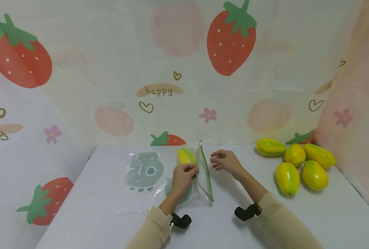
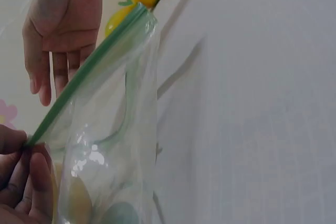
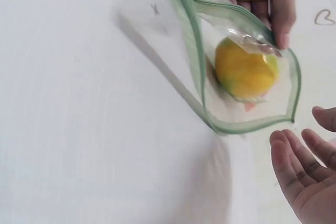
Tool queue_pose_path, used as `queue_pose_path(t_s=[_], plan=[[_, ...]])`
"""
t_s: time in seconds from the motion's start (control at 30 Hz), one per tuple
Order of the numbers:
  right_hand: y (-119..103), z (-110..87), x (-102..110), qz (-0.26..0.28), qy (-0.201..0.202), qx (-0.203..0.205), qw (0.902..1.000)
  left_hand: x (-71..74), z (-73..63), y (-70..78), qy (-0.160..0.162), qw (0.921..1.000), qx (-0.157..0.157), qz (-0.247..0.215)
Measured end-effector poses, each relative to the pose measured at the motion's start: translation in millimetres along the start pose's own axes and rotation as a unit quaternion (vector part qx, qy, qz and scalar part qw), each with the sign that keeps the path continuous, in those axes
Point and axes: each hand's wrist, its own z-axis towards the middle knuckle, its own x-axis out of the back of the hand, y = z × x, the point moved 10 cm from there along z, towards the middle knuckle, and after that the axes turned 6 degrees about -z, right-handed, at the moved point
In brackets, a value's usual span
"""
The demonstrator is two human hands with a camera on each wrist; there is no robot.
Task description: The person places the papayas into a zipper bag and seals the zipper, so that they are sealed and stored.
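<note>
A clear zip bag (image 1: 144, 168) with a grey-green cartoon creature printed on it lies across the table, its green zip edge (image 3: 197, 51) parted. Inside, near the mouth, is one yellow-green mango-like fruit (image 3: 245, 72). My left hand (image 1: 182, 178) pinches the bag's rim between thumb and fingers, seen close up in the left wrist view. Just right of the mouth is my right hand (image 1: 228, 162), fingers loosely bent with nothing in them. In the right wrist view its fingertips (image 3: 278, 139) are beside the bag's corner.
Several more yellow-green fruits (image 1: 287, 178) sit in a group at the table's right side. A white cloth covers the table (image 1: 88, 207). Printed curtains (image 1: 178, 117) with strawberries and hearts stand behind and at both sides.
</note>
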Motion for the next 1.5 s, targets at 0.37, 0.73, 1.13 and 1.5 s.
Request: queue_pose_path(t_s=[0.37,0.73,1.13,1.5], plan=[[-4.3,-14.9,39.8,-0.091,0.006,-0.006,0.9958,4.7,-7.7,6.2,0.041,0.9991,0.009,-0.005],[-1.6,-42.1,90.3,-0.192,0.025,-0.043,0.9802,6.7,-11.0,5.2,0.047,0.9984,0.028,-0.016],[8.9,-70.8,138.0,-0.293,0.050,-0.061,0.9528,1.4,-10.9,-1.0,0.030,0.9969,0.056,-0.048],[12.1,-96.9,170.6,-0.350,0.088,-0.062,0.9307,-2.8,-9.2,-17.2,0.013,0.9823,0.109,-0.152]])
